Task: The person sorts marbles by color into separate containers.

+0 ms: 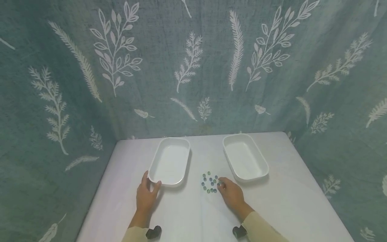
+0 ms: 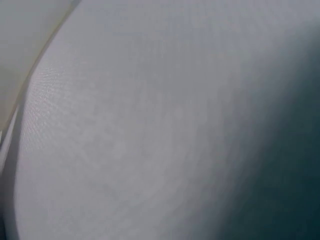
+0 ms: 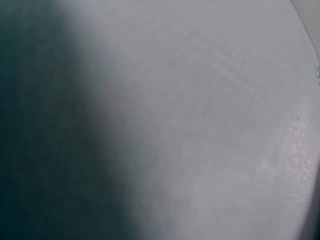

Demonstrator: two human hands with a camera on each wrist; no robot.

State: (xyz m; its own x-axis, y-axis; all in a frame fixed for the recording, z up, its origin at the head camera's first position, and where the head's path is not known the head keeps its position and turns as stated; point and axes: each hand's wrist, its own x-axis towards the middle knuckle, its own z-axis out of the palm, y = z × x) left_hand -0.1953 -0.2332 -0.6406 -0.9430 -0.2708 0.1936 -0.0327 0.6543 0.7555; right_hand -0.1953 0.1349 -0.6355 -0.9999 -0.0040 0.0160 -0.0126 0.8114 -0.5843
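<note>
In the head view my left hand (image 1: pixel 146 198) grips the near left corner of a white rectangular dish (image 1: pixel 170 181), its thumb at the front rim and its fingers along the left side. My right hand (image 1: pixel 232 194) is low over the table at the right edge of a loose group of small blue and green glass beads (image 1: pixel 211 179). Its curled index finger and thumb pinch a bead, mostly hidden by the fingertips. Both wrist views show mostly blurred white table surface, with neither hand's fingers visible.
A second white rectangular dish (image 1: pixel 245 158) stands on the right, beyond my right hand. Both dishes rest on a white-covered table (image 1: pixel 193 218). Green leaf-patterned cloth (image 1: pixel 163 74) hangs behind the table and along both sides.
</note>
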